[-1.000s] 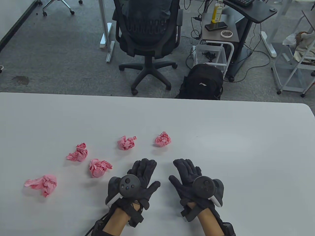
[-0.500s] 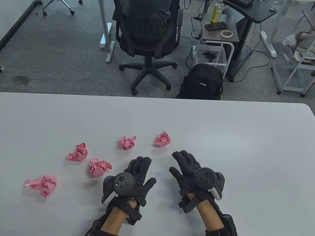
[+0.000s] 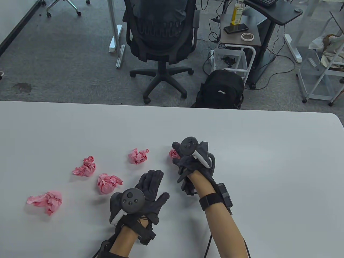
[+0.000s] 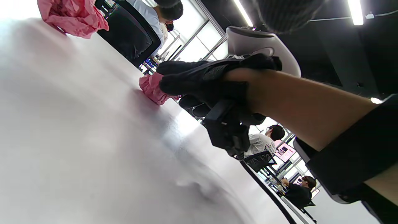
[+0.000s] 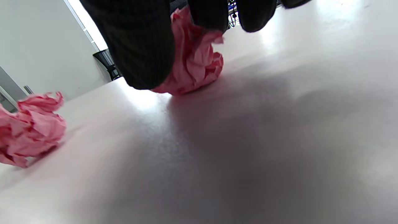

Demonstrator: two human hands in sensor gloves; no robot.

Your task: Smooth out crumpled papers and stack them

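Crumpled pink paper ball [image 3: 173, 153] mostly hidden under right hand [image 3: 188, 158], fingers seemingly grasping it, left hand [image 3: 146, 192] flat, released.

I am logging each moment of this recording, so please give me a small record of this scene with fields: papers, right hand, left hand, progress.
papers: five pink crumpled balls on the white table, none flattened
right hand: right hand has fingers around the rightmost ball, which rests on the table
left hand: left hand lies flat, palm down, holds nothing
nearest other ball: middle ball
progress: no stack yet
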